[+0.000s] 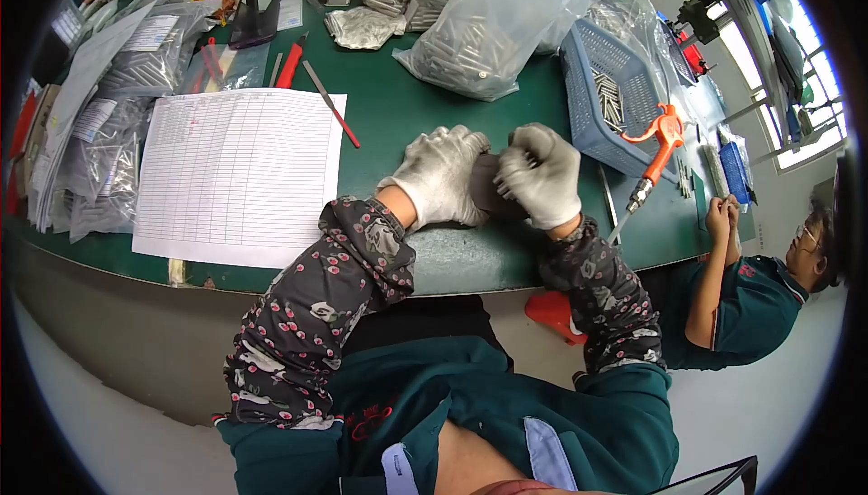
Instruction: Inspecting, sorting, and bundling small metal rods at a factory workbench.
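Both my hands wear pale work gloves and rest close together at the front of the green table. My left hand (441, 175) is closed and pressed down along the left side of a dark brown, sheet-like piece (488, 185). Over that piece's right side curls my right hand (545, 176), its fingers bent in tightly. Whatever its fingertips grip is hidden from view. A white lined form (237, 169) lies to the left of my left hand. Beyond the form's upper right corner is a thin file with a red handle (332, 106).
A blue basket (624, 147) of metal pins (608, 102) stands right, with an orange air gun (666, 138) at its near side. Behind are plastic bags of pins (479, 52). More bagged parts (108, 156) are at left. A co-worker (750, 296) sits at right.
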`<state>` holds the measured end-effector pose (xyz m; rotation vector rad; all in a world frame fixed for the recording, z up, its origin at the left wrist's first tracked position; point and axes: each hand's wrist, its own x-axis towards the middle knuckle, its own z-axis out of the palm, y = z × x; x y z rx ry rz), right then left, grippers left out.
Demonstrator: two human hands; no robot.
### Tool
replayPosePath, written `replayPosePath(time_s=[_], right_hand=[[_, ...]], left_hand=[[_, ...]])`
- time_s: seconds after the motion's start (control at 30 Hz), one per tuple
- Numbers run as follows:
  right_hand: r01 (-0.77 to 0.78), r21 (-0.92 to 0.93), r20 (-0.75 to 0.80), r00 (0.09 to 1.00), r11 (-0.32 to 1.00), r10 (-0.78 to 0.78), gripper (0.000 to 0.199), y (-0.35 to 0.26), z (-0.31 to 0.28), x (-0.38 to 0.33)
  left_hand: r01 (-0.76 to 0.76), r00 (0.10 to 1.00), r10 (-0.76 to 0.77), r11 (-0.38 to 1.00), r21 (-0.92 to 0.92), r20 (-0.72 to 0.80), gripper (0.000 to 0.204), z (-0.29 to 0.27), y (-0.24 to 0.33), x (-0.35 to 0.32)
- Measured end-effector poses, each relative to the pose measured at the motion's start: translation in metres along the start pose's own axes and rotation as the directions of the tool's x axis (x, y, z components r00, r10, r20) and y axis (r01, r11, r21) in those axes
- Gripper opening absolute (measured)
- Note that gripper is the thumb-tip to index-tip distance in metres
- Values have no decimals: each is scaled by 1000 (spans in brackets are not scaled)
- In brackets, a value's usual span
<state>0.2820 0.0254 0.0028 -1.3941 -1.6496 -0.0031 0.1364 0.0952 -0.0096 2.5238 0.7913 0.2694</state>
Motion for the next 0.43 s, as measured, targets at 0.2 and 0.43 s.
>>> replayPosePath(time_s=[0.2, 0.43], right_hand=[[-445, 427, 41, 879, 787, 474, 7, 20, -4, -6], [354, -385, 186, 934, 852, -304, 11, -15, 4, -5]], left_hand=[[-20, 1000, 21, 999, 37, -20, 80, -1, 2, 1], [-31, 999, 31, 999, 34, 14, 82, -5, 2, 2]])
